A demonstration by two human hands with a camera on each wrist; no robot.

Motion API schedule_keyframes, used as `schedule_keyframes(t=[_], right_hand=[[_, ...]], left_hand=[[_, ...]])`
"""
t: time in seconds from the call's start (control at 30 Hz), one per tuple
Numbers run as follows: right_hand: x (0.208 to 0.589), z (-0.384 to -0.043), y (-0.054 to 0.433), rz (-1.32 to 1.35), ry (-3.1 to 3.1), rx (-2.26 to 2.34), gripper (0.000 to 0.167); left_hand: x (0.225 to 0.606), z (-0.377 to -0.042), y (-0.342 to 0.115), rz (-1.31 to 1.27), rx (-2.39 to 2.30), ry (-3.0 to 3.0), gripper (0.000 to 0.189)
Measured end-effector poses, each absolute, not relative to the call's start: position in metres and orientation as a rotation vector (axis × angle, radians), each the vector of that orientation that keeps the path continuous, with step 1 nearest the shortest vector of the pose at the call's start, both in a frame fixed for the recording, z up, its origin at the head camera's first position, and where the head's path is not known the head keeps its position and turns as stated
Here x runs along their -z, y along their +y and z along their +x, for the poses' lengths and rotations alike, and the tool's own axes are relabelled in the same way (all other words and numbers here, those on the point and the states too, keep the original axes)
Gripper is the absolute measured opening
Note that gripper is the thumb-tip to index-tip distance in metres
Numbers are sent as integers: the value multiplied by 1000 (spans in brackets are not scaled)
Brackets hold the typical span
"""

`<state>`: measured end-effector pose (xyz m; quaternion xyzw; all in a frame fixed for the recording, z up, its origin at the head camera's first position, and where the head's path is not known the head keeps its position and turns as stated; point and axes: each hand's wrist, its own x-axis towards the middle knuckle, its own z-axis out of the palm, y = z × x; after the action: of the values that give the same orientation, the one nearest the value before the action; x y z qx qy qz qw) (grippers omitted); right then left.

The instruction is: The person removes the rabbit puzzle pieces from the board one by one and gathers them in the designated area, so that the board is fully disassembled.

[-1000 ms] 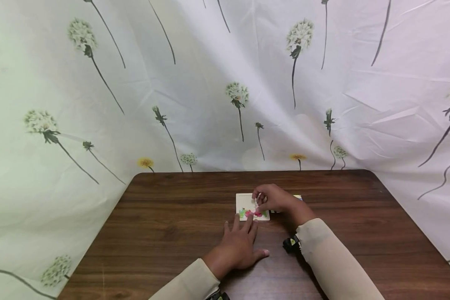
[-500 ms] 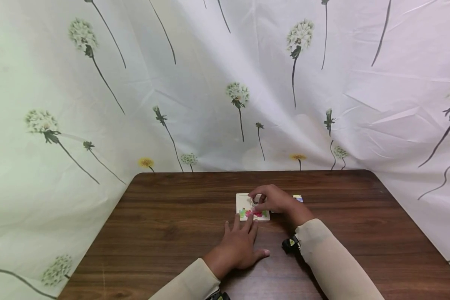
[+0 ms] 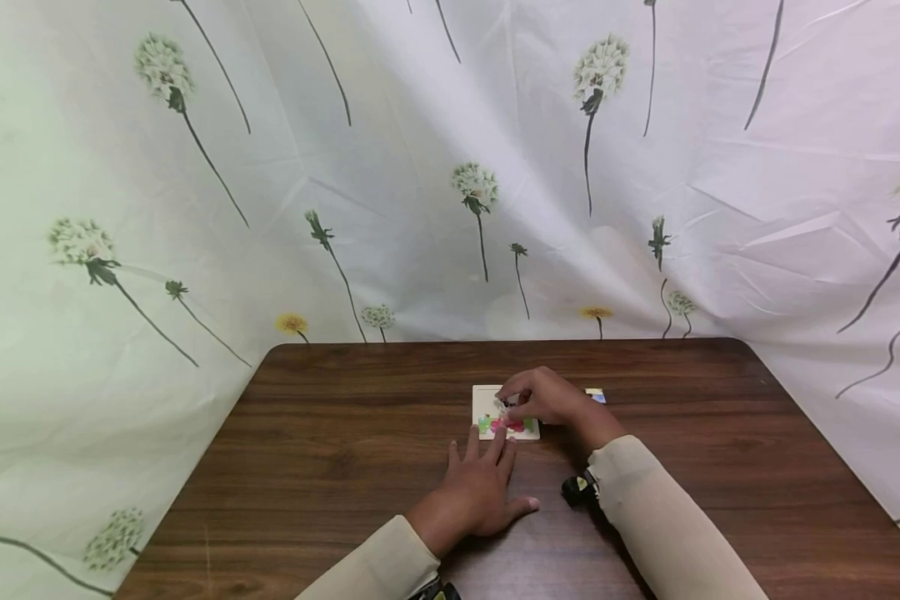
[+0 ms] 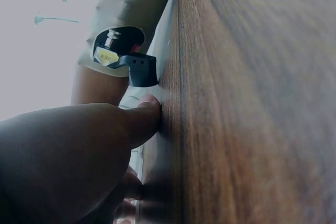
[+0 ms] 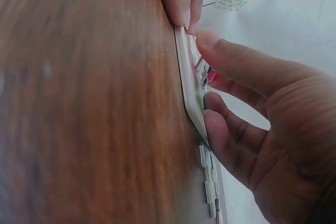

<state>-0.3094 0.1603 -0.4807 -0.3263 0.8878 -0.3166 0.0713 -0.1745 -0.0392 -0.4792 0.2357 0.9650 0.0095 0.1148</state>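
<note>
A white puzzle board [image 3: 486, 398] lies flat on the brown table, with pink and green jigsaw pieces [image 3: 485, 426] along its near side. My left hand [image 3: 477, 493] rests palm down with fingers spread, fingertips at the board's near edge. Over the board, my right hand [image 3: 549, 398] pinches a small puzzle piece [image 5: 203, 72] between thumb and fingers. In the right wrist view that piece is tilted against the board's surface, and the fingers hide much of it. The left wrist view shows the left thumb [image 4: 147, 114] close to the tabletop.
Loose puzzle pieces [image 3: 596, 396], yellow and blue, lie to the right of the board, partly behind the right wrist. They also show as a row of pieces [image 5: 211, 187] in the right wrist view. A flower-printed cloth [image 3: 420, 167] hangs behind the wooden table [image 3: 330, 467].
My right hand has shifted slightly left over the board, bringing the pinched piece down towards the row of pieces. The left hand has stayed in place.
</note>
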Motion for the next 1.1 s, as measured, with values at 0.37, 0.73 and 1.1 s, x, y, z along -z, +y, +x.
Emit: schedule_keyframes(t=[0.37, 0.73, 1.1], right_hand=[[483, -311, 161, -946, 2592, 994, 33], [481, -310, 161, -951, 2607, 1053, 24], [484, -313, 167, -771, 2486, 1260, 18]], left_hand=[[480, -176, -40, 682, -54, 2804, 97], [479, -177, -40, 673, -42, 2791, 98], [479, -178, -39, 660, -54, 2776, 97]])
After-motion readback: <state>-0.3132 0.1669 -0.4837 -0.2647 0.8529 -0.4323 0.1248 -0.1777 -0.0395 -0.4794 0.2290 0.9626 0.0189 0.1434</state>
